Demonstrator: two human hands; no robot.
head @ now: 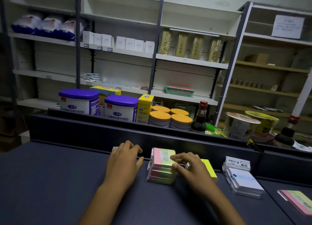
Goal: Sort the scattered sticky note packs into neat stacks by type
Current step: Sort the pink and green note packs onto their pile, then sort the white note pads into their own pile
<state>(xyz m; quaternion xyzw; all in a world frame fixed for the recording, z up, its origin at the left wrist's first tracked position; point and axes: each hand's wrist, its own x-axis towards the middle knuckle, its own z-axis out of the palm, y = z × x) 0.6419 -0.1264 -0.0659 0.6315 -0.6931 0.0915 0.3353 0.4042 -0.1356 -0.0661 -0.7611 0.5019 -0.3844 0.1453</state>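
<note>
**Loose pack lies off to the right**

Forearms come up from the bottom of the head view onto the dark counter (50,182). Her right hand (190,169) pinches the top pack's near corner on the pink-and-green stack (162,167), fingers curled on it. Her left hand (124,160) rests just left of that stack, fingers bent over a small pale pack (115,148) mostly hidden beneath; whether it grips, I cannot tell. One matching pink-and-green pack (298,202) lies well apart at far right, long axis slanting away, beyond the white stack (243,181). I judge the right hand nearer.
</note>
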